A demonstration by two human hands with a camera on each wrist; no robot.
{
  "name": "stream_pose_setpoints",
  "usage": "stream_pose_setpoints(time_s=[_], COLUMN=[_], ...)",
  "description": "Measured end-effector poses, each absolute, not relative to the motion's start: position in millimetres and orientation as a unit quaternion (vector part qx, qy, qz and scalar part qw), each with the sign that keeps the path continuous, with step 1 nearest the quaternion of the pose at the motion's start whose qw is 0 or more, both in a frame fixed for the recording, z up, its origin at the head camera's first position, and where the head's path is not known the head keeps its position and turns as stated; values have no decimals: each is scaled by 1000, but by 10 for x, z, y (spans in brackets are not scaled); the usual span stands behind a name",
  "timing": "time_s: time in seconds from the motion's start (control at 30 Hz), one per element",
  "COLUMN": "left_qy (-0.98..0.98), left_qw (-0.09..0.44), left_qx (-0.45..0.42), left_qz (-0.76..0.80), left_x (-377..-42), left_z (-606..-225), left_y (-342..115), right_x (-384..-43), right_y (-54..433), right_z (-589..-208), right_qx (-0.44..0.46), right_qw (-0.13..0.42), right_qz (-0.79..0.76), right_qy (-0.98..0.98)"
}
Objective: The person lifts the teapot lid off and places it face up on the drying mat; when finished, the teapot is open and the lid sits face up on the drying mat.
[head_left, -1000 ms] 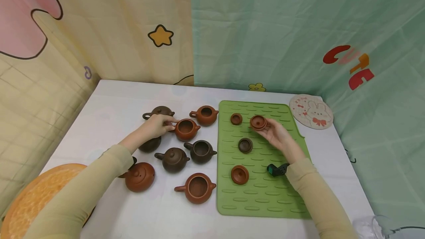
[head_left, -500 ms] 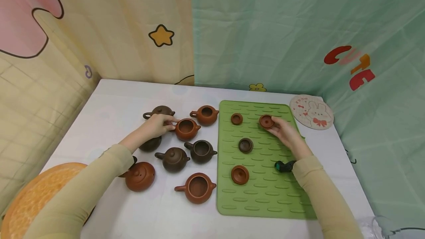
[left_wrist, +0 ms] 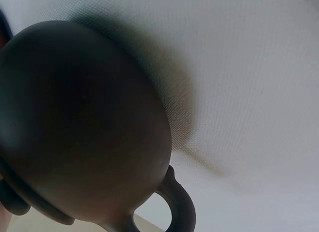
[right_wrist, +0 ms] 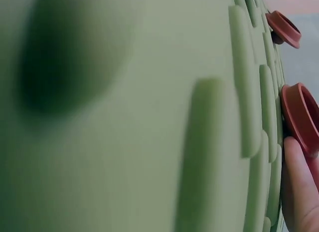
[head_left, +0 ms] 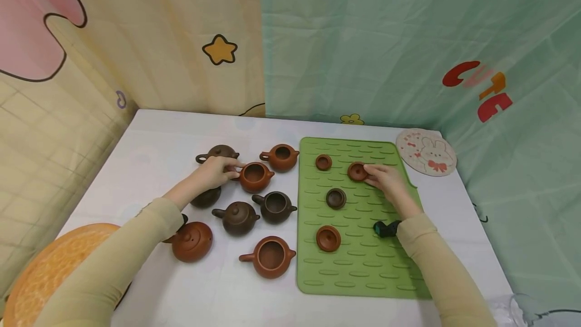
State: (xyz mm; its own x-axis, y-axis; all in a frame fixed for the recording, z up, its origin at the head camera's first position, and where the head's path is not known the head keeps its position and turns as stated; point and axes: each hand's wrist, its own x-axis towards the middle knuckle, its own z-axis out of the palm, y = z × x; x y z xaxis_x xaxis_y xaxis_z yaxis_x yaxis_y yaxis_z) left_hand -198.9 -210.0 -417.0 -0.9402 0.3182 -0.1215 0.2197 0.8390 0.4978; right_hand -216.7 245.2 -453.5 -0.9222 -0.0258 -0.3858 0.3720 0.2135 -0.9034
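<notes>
My left hand [head_left: 216,172] pinches the handle of a lidless reddish-brown teapot [head_left: 256,184], which stands upright on the white table. In the left wrist view a dark teapot [left_wrist: 89,127] fills much of the picture and hides that grip. Over on the green mat [head_left: 363,276], my right hand [head_left: 386,180] holds a reddish-brown teapot lid [head_left: 357,171] by its edge, hollow side up. Seen from the right wrist, the fingers lie low along the mat beside this lid [right_wrist: 299,117]. A smaller reddish lid [head_left: 323,162] rests to its left.
Another dark lid [head_left: 336,199] and a reddish lid [head_left: 328,239] lie on the mat. Several teapots surround my left hand, including a dark lidded one [head_left: 238,218] and an open reddish one [head_left: 271,258]. A round bunny coaster [head_left: 426,153] sits at the back right.
The lid in my right hand has gone right, then back left and lower, and now lies flatter, close to the mat. My left hand and its teapot have stayed in place.
</notes>
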Motion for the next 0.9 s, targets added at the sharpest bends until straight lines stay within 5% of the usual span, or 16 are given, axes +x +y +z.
stream_pose_setpoints(time_s=[0.6,0.9], left_qy=[951,950], left_qw=[124,87], left_qx=[163,200], left_qz=[232,224], left_x=[-1970,-1783], left_z=[-4095,-3810], left_y=[-2084,-2198], right_x=[-2121,-2077], right_y=[2440,2390], right_z=[-4486,-4197], right_qx=[82,86], right_qw=[193,152], right_qz=[-579,-542], right_qy=[788,822])
